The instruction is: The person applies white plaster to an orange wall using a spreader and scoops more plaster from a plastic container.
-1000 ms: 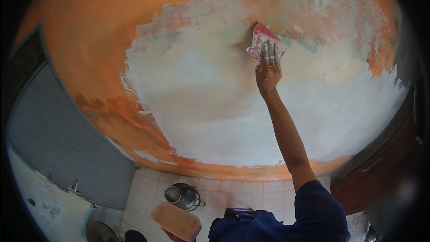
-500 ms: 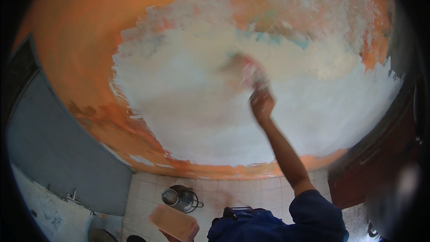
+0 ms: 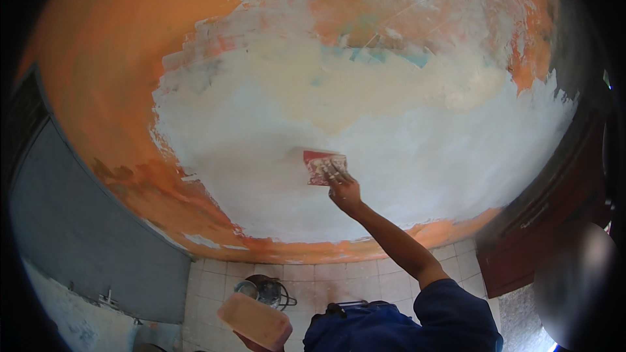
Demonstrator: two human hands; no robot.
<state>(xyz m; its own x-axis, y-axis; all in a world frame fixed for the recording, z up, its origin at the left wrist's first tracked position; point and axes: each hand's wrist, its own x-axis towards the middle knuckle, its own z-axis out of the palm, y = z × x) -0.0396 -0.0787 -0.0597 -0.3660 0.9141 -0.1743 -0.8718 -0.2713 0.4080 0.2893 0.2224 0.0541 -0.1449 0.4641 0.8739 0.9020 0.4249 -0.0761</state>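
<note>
My right hand [image 3: 344, 190] grips a red putty spreader [image 3: 323, 168] smeared with white, its blade at the lower middle of the wall's white coat [image 3: 404, 163]. Orange paint [image 3: 111, 72] borders this coat, and beige and turquoise patches show higher up. At the bottom edge my left hand [image 3: 246, 342], mostly hidden, holds a tan, rectangular, box-like container [image 3: 254, 319] from beneath. What the container holds, if anything, cannot be made out.
On the tiled floor [image 3: 352, 274] behind the container stands a dark bucket [image 3: 268, 292] with a handle. A grey door-like panel [image 3: 98, 215] lies to the left. Dark red furniture [image 3: 521, 254] stands at right, near a blurred pale shape [image 3: 580, 280].
My right hand has swept the spreader down and to the left across the white coat. The left hand's container has stayed nearly in place. The view has shifted slightly.
</note>
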